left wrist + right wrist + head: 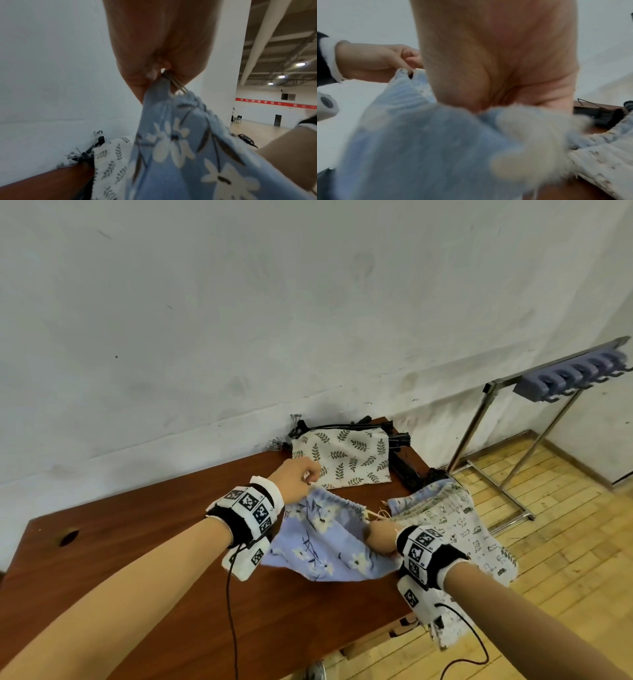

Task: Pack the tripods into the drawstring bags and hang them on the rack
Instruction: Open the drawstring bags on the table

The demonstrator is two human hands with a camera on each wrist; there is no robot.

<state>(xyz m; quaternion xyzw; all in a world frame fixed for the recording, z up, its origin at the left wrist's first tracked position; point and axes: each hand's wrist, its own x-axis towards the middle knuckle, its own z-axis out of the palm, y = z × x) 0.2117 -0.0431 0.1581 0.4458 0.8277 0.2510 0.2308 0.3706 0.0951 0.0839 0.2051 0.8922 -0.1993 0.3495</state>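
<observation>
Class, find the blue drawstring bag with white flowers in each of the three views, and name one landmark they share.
Head: blue floral drawstring bag at lower centre, stretched between both hands.
Left wrist: bag fills lower right.
Right wrist: bag, blurred, lower left.
Shared landmark: reddish-brown wooden table.

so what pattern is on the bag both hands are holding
Light blue with white flowers and dark stems, on the bag; the left wrist view shows it best.
</observation>
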